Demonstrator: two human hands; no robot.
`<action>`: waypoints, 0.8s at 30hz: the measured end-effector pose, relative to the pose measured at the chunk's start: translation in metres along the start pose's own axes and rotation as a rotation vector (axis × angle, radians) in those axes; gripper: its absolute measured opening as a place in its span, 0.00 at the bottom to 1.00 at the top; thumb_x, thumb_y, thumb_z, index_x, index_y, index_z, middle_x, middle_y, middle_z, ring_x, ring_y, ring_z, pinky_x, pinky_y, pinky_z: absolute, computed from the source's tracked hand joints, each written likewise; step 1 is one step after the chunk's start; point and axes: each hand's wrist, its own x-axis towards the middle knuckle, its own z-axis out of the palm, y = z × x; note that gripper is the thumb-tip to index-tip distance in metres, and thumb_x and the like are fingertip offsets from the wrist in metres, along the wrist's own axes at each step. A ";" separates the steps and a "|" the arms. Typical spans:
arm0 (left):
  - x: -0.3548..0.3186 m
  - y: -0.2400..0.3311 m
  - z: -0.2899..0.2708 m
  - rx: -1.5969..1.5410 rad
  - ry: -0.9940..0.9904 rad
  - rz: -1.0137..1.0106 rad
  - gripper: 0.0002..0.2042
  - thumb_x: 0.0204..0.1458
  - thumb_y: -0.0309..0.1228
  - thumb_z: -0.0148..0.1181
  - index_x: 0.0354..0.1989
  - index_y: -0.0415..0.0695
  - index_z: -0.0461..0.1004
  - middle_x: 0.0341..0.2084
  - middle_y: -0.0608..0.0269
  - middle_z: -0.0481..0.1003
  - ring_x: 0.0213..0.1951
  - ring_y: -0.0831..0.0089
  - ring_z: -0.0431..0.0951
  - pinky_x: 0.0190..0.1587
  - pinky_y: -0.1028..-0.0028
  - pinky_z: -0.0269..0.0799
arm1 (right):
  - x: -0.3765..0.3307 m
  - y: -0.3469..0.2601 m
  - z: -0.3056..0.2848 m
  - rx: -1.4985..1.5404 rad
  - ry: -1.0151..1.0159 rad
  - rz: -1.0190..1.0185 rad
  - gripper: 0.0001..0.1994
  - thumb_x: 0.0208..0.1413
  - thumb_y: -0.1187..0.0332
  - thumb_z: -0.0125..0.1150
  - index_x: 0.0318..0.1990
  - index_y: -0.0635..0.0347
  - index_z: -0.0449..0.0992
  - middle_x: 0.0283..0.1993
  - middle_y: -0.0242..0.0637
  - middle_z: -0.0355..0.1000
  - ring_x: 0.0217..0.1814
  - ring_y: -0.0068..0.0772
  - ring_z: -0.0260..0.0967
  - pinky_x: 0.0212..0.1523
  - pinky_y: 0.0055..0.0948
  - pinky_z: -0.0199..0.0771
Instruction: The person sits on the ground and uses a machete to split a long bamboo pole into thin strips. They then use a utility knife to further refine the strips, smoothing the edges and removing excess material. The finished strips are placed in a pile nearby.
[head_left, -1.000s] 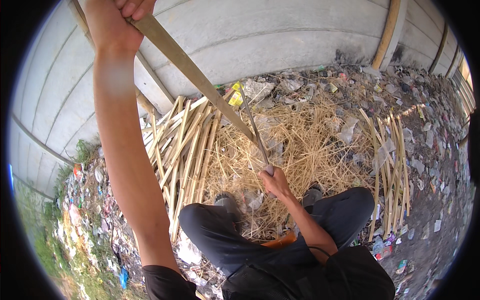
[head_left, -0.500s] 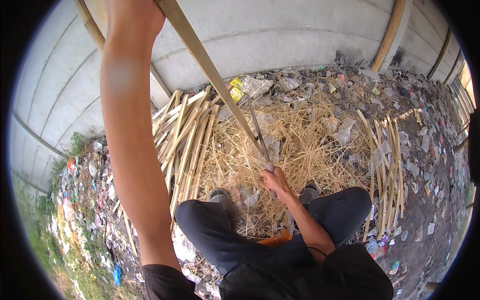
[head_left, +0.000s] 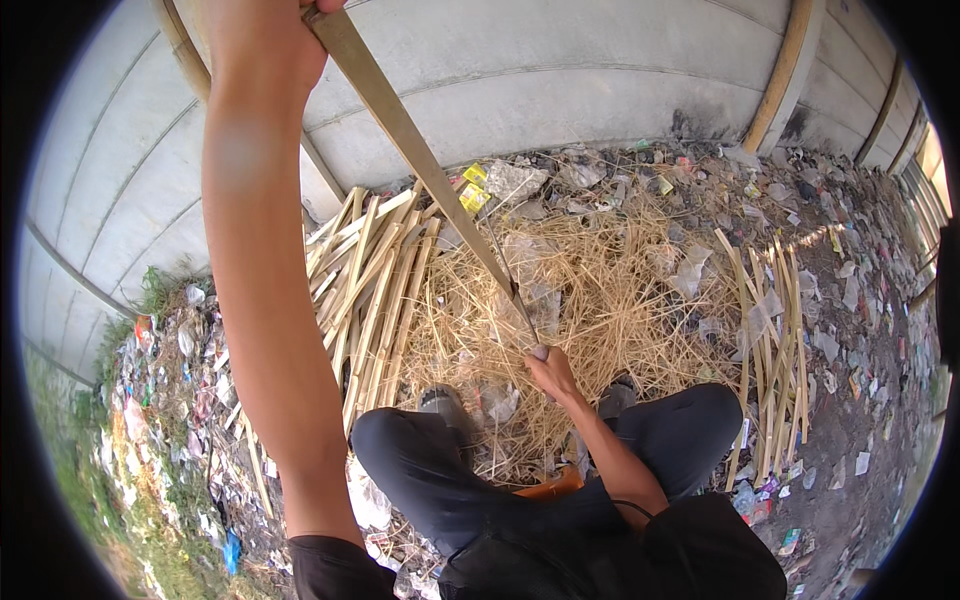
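My left hand (head_left: pixel 275 45), partly cut off by the top edge, is closed around the upper end of a long bamboo strip (head_left: pixel 405 140). The strip slants down to the right, toward my other hand. Low in the middle, my right hand (head_left: pixel 553 374) grips the handle of a long-bladed knife (head_left: pixel 541 352). Its narrow blade lies against the strip's lower end and is partly hidden by it. Beneath both, a heap of thin bamboo shavings (head_left: pixel 620 310) covers the ground between my feet and the wall.
A stack of split bamboo strips (head_left: pixel 375 290) lies to the left, and a smaller bundle of strips (head_left: pixel 770 360) to the right. Beyond stands a pale panel wall (head_left: pixel 560 80) with upright posts. Litter (head_left: pixel 850 330) is scattered around. An orange object (head_left: pixel 550 482) sits between my legs.
My left hand has come slightly down into view with the strip. The knife has turned closer in line with the strip, and my right hand has shifted slightly down and right.
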 end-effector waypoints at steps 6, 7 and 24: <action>-0.004 -0.003 -0.010 -0.037 -0.012 -0.008 0.16 0.65 0.33 0.58 0.25 0.55 0.61 0.12 0.80 0.56 0.11 0.88 0.54 0.11 0.84 0.49 | -0.026 -0.053 0.008 0.022 -0.026 -0.178 0.14 0.58 0.63 0.61 0.25 0.62 0.69 0.17 0.31 0.64 0.18 0.23 0.60 0.19 0.36 0.58; 0.001 -0.008 -0.018 -0.068 -0.014 -0.039 0.16 0.65 0.33 0.58 0.25 0.55 0.61 0.12 0.80 0.56 0.11 0.88 0.54 0.11 0.84 0.49 | -0.037 -0.077 0.010 0.045 0.005 -0.239 0.13 0.57 0.64 0.60 0.25 0.62 0.70 0.18 0.30 0.65 0.20 0.23 0.61 0.21 0.35 0.58; 0.017 -0.008 -0.051 -0.176 -0.137 -0.151 0.15 0.67 0.33 0.57 0.27 0.54 0.61 0.12 0.80 0.56 0.11 0.88 0.54 0.10 0.83 0.49 | -0.013 -0.009 0.012 0.183 -0.093 0.103 0.13 0.59 0.68 0.60 0.23 0.56 0.66 0.17 0.26 0.62 0.15 0.21 0.56 0.17 0.30 0.56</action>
